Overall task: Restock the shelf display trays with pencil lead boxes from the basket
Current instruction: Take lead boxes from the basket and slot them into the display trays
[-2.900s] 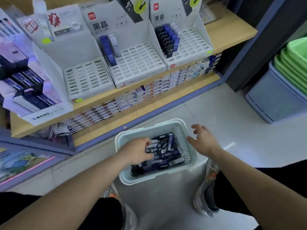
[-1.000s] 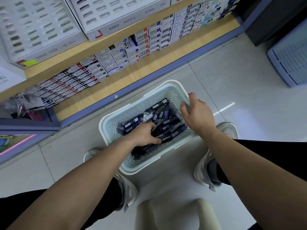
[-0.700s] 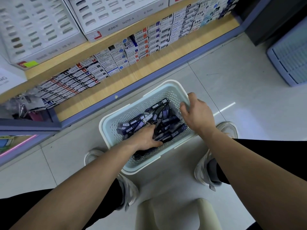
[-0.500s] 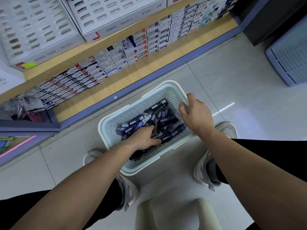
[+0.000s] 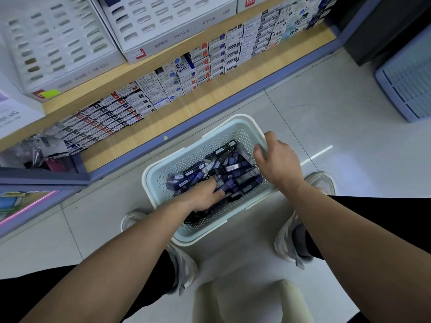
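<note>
Steadying the basket (image 5: 149,183), the right hand (image 5: 277,164) gripped its far-right rim; the left hand (image 5: 205,194) rested among the boxes (image 5: 233,169), grasp indeterminate.

Both bare forearms extended forward and down, left hand (image 5: 204,197) palm down, index finger straight, other fingers hidden, right hand (image 5: 277,163) just ahead to its right, fingers curled over basket (image 5: 145,180) rim

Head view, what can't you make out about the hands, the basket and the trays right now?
The left hand: head view, fingertips buried among the pencil lead boxes; grip unclear.
The display trays: head view, cut off by the top edge; stock unseen.
Near corner of the basket: head view, hidden behind the left forearm.
</note>
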`<action>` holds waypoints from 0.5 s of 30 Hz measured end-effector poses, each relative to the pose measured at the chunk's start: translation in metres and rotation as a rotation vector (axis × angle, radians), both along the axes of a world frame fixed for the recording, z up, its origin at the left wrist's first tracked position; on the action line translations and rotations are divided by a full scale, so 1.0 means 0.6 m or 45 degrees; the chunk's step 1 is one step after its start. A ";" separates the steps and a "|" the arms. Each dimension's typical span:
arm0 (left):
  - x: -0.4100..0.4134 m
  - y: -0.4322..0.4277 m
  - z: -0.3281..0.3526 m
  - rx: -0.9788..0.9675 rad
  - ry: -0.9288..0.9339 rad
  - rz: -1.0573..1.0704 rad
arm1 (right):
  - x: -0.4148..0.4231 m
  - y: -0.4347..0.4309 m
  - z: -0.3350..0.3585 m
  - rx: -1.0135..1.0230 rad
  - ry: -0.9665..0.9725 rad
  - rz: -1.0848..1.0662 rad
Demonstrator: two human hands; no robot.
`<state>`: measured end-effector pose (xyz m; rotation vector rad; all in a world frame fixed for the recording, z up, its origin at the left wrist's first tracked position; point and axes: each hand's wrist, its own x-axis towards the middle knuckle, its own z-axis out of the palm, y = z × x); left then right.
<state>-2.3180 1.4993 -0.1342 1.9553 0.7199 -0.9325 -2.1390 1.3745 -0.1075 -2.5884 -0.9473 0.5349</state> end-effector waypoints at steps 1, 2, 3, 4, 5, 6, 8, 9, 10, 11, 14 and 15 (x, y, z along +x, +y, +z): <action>-0.001 0.003 0.004 -0.005 0.004 0.023 | 0.000 0.000 0.001 -0.005 0.007 0.001; -0.001 0.006 0.007 -0.008 0.009 0.053 | 0.000 0.000 0.002 -0.009 0.013 0.002; -0.001 0.010 0.012 -0.011 0.005 0.084 | 0.000 0.001 0.005 -0.014 0.018 0.003; -0.001 0.013 0.018 -0.013 -0.005 0.120 | 0.000 0.001 0.008 -0.021 0.022 0.006; -0.001 0.016 0.025 -0.013 -0.019 0.160 | -0.001 0.002 0.011 -0.029 0.024 0.007; -0.001 0.018 0.032 -0.008 -0.030 0.199 | -0.001 0.002 0.012 -0.037 0.029 0.004; -0.002 0.022 0.045 0.014 -0.047 0.266 | 0.000 0.002 0.015 -0.049 0.047 0.003; -0.003 0.022 0.051 0.024 -0.055 0.293 | 0.000 0.001 0.015 -0.051 0.052 0.012; -0.003 0.024 0.056 0.031 -0.061 0.323 | 0.002 0.000 0.015 -0.054 0.061 0.020; -0.003 0.025 0.064 0.043 -0.066 0.354 | 0.003 0.000 0.016 -0.064 0.074 0.025; -0.011 0.028 0.081 0.064 -0.090 0.463 | 0.001 -0.002 0.029 -0.091 0.098 0.023; -0.015 0.027 0.088 0.056 -0.110 0.515 | -0.002 -0.003 0.033 -0.084 0.062 0.011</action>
